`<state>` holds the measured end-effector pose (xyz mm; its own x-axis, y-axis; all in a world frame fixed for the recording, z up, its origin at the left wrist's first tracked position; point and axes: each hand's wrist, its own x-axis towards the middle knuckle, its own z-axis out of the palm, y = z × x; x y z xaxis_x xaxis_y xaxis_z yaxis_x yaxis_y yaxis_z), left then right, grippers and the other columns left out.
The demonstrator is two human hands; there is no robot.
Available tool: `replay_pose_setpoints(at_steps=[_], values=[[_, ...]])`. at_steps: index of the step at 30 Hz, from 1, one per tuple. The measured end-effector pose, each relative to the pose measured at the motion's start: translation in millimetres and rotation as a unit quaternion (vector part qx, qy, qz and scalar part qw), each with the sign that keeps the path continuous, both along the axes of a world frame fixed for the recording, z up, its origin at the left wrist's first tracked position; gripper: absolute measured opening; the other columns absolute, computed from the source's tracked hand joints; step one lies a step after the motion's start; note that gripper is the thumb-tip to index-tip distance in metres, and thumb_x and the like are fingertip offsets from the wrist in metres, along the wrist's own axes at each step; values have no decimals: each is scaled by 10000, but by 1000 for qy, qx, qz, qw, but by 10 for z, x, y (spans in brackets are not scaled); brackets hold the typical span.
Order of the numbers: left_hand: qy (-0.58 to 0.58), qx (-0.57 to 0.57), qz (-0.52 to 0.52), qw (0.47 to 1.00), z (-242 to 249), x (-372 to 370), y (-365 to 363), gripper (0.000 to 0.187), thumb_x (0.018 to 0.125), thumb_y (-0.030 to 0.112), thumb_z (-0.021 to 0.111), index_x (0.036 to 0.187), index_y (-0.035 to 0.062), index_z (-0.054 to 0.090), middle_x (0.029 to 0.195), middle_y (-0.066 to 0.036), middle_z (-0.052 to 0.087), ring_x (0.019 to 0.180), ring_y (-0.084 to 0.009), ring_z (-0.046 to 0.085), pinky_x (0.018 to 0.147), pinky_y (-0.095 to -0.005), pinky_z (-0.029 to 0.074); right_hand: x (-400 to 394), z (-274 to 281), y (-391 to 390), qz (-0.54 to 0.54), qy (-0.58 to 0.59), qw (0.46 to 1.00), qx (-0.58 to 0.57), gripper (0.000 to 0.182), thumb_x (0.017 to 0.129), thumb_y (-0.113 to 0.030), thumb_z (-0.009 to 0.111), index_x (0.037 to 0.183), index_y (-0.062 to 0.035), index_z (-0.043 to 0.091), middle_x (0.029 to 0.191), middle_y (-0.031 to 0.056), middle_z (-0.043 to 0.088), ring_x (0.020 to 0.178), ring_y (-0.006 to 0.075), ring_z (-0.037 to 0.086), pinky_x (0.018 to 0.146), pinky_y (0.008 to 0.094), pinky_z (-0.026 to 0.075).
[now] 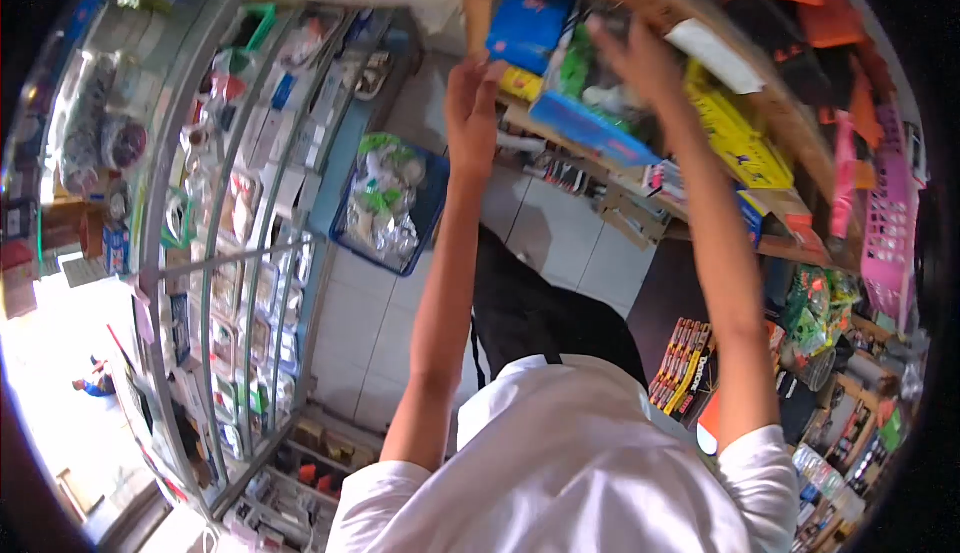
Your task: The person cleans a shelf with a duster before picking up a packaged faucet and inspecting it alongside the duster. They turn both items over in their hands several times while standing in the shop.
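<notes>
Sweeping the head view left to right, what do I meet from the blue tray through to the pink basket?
Blue tray → left hand → right hand → large yellow package → pink basket.

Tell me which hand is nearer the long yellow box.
Right: the right hand is just left of the long yellow box in the picture; the left hand is much farther left.

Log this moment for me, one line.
left hand: beside yellow item | right hand: at blue-fronted box, blurred | contact: unclear | blue tray: holding plastic packets
</notes>
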<state>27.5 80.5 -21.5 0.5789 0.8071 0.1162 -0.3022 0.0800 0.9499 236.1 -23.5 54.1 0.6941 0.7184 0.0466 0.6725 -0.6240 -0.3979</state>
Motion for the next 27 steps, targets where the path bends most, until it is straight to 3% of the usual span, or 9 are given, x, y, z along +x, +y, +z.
replay_pose_setpoints(at_steps=[1, 4, 9, 13, 16, 18, 20, 24, 27], values=[[6, -12, 21, 1000, -183, -260, -50, 378, 960, 248, 527, 1272, 37, 494, 1171, -101, 625, 1096, -180, 579, 917, -331, 428, 84, -8, 88, 9, 18, 1000, -9, 828, 895, -534, 545, 1434, 29, 264, 1282, 323, 492, 1167, 466, 504, 997, 468, 395], [81, -84, 98, 988, -707, -1081, -300, 384, 955, 258, 530, 1266, 35, 499, 1152, -103, 627, 1076, -204, 589, 900, -339, 439, 330, -78, 304, -107, 84, 991, -16, 777, 935, -594, 408, 1530, -214, 84, 1590, 99, 54, 1432, 276, 195, 1101, 396, 298], [184, -173, 172, 952, -1530, -2214, -878, 299, 970, 235, 509, 1203, 49, 536, 1082, -66, 641, 1015, -166, 604, 831, -310, 444, 227, -38, 296, -72, 56, 996, 6, 715, 954, -496, 436, 1514, -144, 165, 1573, 187, 72, 1427, 351, 164, 1118, 413, 268], [268, -232, 127, 926, -1787, -2627, -1278, 364, 964, 301, 487, 1248, 77, 517, 1114, -84, 637, 1057, -191, 585, 850, -353, 449, 378, -27, 300, 19, -38, 996, -76, 739, 948, -511, 430, 1523, -160, 127, 1577, 183, 31, 1437, 346, 137, 1122, 404, 266], [299, -251, 85, 917, -1922, -2699, -1416, 366, 962, 313, 481, 1255, 96, 519, 1120, -82, 639, 1059, -194, 580, 847, -363, 448, 686, -275, 253, 234, -168, 946, 153, 824, 926, -567, 483, 1466, 8, 245, 1444, 241, 375, 1377, 322, 326, 1110, 372, 257], [314, -251, 69, 913, -2034, -2712, -1393, 366, 960, 311, 478, 1259, 104, 520, 1128, -82, 638, 1055, -196, 580, 847, -364, 447, 342, -210, 72, 176, -131, 963, 159, 821, 916, -566, 504, 1483, -30, 249, 1510, 209, 287, 1430, 293, 214, 1138, 339, 179], [347, -245, 62, 903, -2130, -2722, -1344, 377, 956, 315, 475, 1263, 100, 515, 1150, -86, 631, 1049, -200, 582, 854, -367, 445, -406, -45, -199, 94, -92, 977, 166, 845, 876, -650, 485, 1422, -17, 358, 1451, 298, 329, 1368, 398, 315, 1111, 401, 269], [353, -274, 125, 886, -2475, -2668, -1095, 409, 944, 349, 491, 1269, 102, 510, 1176, -90, 613, 1052, -218, 587, 806, -395, 458, -1535, -129, -620, 126, -7, 966, 224, 561, 915, -350, 598, 1396, -101, 453, 1500, 228, 298, 1410, 396, 230, 1138, 485, 178], [313, -354, 181, 862, -2797, -2577, -762, 491, 939, 353, 493, 1350, 99, 405, 1245, -98, 560, 1047, -220, 596, 748, -388, 470, -1926, -542, -832, 153, 95, 962, 207, 440, 911, -279, 609, 1311, -107, 549, 1478, 185, 357, 1391, 383, 276, 1125, 496, 193]])
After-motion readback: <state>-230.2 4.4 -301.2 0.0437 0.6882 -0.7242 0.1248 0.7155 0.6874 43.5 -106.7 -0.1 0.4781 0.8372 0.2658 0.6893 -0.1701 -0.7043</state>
